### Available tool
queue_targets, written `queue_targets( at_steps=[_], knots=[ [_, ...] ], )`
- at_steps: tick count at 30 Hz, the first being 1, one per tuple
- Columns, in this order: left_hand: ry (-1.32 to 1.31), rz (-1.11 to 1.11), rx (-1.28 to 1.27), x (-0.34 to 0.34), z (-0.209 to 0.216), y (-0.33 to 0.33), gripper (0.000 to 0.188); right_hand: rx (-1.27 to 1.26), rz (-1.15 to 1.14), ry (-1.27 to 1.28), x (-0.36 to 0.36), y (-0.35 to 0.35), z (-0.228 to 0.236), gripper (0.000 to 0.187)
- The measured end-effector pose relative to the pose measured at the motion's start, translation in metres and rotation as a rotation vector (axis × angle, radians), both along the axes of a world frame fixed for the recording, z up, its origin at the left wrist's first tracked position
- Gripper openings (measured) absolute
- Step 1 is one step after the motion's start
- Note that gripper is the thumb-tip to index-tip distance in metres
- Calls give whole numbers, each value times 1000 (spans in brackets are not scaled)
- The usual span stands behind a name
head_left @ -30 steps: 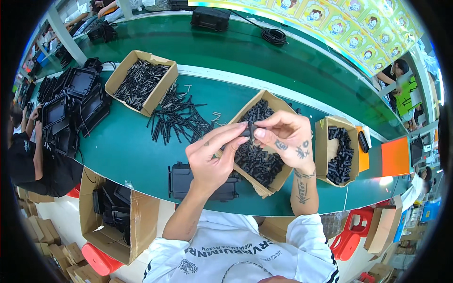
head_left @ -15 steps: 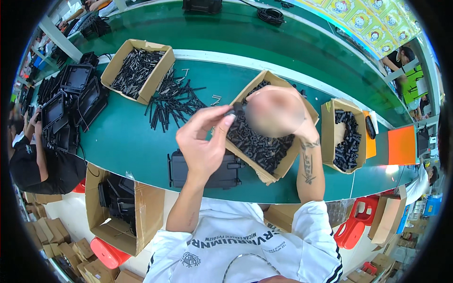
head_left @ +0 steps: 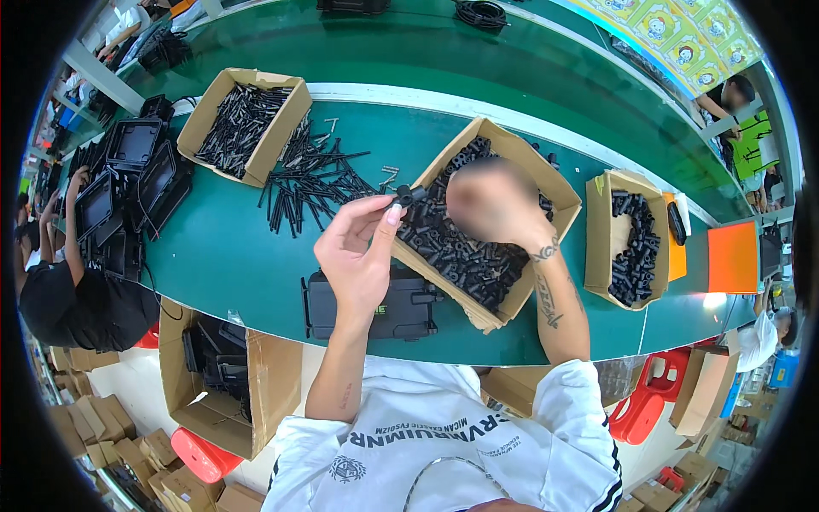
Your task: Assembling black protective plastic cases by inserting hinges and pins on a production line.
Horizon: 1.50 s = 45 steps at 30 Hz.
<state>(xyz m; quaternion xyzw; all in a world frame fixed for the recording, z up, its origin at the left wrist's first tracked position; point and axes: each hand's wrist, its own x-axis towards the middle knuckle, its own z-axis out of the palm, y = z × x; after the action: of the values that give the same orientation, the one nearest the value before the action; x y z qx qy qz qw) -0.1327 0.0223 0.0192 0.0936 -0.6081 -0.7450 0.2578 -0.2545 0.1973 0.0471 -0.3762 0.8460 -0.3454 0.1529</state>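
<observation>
My left hand (head_left: 358, 256) pinches a small black tubular part (head_left: 408, 196) between thumb and fingertips, above the left edge of a cardboard box (head_left: 456, 299). Inside that box lies a heap of short black plastic fittings (head_left: 469, 271). Over the heap is my right hand (head_left: 497, 205), its fingers smeared by blur, so whether it holds anything is hidden. A closed black hard case (head_left: 371, 309) lies flat on the green table, partly behind my left wrist.
Another box (head_left: 277, 141) of thin pins stands at the back left, with black rods (head_left: 311, 192) strewn beside it. Open black cases (head_left: 136, 141) pile up near a co-worker (head_left: 85, 299). To the right stands a box (head_left: 600, 243) of black parts.
My left hand has shifted a little to the left with the black part, which now sits farther from my right hand. My right hand has moved slightly left and turned over the box.
</observation>
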Motion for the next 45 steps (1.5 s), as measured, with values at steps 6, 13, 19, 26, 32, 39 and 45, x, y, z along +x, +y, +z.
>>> queue_targets(
  at_steps=[6, 13, 19, 26, 32, 39, 45],
  knots=[
    [-34, -38, 84, 5, 6, -1, 18, -260, -101, -61, 3, 3, 27, 26],
    [-21, -142, 310, 12, 10, 6, 21, -811, -22, -374, 25, -10, 30, 22],
    [45, -127, 287, 16, 13, 9, 21, -815, -88, -393, 32, -10, 33, 18],
    [122, -88, 203, 19, 19, 5, 18, -509, -111, 174, 34, -1, 48, 23],
    [235, -25, -108, 21, 21, 10, 18, -344, -113, 403, 46, -4, 50, 30],
    [348, 152, -626, 18, 27, 12, 21, -277, -116, 422, 55, -5, 53, 29],
    [398, 184, -785, 15, 24, 10, 28, -247, -171, 382, 60, -5, 58, 44]
  ],
)
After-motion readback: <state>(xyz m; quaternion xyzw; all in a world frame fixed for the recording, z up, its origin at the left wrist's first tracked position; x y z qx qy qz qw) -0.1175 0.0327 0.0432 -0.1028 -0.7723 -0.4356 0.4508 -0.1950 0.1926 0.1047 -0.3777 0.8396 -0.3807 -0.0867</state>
